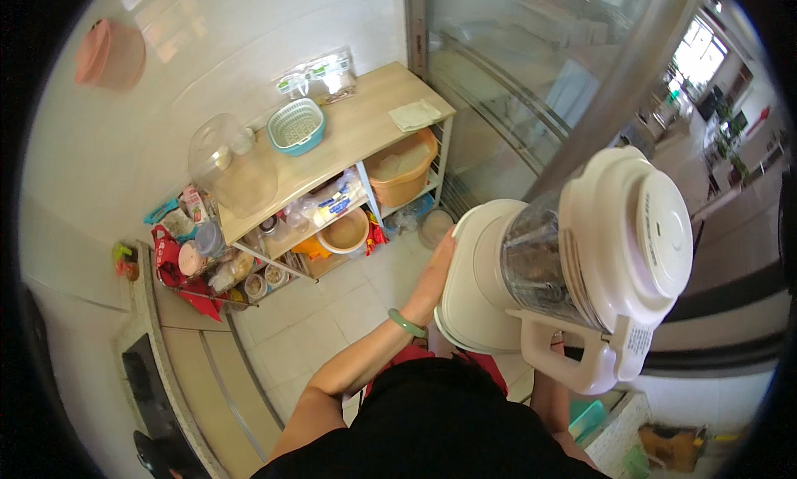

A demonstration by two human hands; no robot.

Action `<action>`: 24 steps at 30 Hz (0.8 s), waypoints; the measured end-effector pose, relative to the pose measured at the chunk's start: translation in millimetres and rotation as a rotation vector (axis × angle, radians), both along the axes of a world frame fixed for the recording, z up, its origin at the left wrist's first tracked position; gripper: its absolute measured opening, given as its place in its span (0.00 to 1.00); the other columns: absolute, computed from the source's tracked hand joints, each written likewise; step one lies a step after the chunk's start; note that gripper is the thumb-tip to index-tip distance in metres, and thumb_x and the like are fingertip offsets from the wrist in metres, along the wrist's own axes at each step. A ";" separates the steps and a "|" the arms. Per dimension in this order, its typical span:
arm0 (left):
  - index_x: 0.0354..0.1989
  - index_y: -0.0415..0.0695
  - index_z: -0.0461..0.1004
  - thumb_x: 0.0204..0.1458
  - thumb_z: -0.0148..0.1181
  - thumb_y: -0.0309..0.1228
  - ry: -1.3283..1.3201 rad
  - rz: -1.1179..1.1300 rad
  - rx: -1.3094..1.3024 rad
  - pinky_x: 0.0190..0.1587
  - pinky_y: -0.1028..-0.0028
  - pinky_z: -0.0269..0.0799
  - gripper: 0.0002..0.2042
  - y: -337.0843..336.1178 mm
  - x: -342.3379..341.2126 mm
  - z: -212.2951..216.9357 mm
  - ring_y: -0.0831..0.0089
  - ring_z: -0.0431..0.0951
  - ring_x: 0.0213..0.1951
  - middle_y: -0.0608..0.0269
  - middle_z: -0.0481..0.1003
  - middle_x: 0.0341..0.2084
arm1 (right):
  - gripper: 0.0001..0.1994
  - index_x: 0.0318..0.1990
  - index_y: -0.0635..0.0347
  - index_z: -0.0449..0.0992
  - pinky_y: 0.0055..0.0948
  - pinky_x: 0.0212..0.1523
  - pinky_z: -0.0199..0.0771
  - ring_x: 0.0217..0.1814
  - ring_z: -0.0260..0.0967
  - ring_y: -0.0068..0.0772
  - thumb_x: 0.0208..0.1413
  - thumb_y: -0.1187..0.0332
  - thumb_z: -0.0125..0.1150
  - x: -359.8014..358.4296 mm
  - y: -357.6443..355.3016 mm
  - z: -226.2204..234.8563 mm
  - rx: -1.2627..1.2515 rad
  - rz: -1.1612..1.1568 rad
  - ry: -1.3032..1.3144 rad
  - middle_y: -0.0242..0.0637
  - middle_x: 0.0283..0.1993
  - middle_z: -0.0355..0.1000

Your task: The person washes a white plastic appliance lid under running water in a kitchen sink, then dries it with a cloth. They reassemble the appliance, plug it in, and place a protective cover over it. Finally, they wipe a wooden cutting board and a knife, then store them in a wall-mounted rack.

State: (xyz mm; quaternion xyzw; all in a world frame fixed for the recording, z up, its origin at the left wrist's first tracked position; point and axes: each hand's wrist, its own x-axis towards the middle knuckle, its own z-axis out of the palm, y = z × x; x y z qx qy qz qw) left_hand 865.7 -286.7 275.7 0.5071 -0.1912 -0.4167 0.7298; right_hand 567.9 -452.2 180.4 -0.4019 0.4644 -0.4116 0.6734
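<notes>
A cream countertop blender [477, 288] with a clear jug [535, 259] is held up in front of me, tilted toward the right. Its pale lid [656, 230] and jug handle [573, 363] face the right side of the view. My left hand [438, 267] is closed against the left edge of the wide base, its fingers partly out of sight behind it; a green bangle circles that wrist. From below, my right forearm [550, 400] reaches up behind the handle. The blender hides most of my right hand, which supports it from the other side.
A low wooden shelf unit [378, 105] stands by the wall, bearing a blue basket [297, 129] and a cloth [415, 115]. Basins and packages fill its lower shelves. A glass sliding door [506, 72] stands beyond; a counter [187, 396] runs along the left.
</notes>
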 end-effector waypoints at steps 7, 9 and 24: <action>0.72 0.48 0.50 0.67 0.39 0.48 0.160 0.259 -0.096 0.66 0.73 0.54 0.29 -11.5 96.9 8.1 0.73 0.59 0.65 0.64 0.58 0.67 | 0.21 0.57 0.65 0.68 0.35 0.56 0.66 0.55 0.66 0.34 0.65 0.58 0.48 174.0 -87.6 13.5 -0.041 0.222 -0.014 0.37 0.55 0.69; 0.72 0.48 0.51 0.67 0.38 0.49 0.108 0.329 -0.143 0.65 0.73 0.55 0.29 -23.8 125.1 2.7 0.73 0.61 0.64 0.64 0.59 0.66 | 0.21 0.57 0.65 0.67 0.35 0.57 0.66 0.55 0.66 0.34 0.65 0.57 0.48 230.7 -115.6 21.7 -0.055 0.306 -0.028 0.37 0.55 0.69; 0.70 0.45 0.55 0.67 0.40 0.47 0.219 0.637 -0.250 0.64 0.73 0.58 0.28 -107.0 303.9 -4.1 0.73 0.63 0.63 0.63 0.62 0.63 | 0.23 0.59 0.64 0.66 0.35 0.58 0.65 0.57 0.65 0.34 0.64 0.56 0.49 546.9 -252.1 23.1 -0.042 0.674 0.002 0.36 0.57 0.68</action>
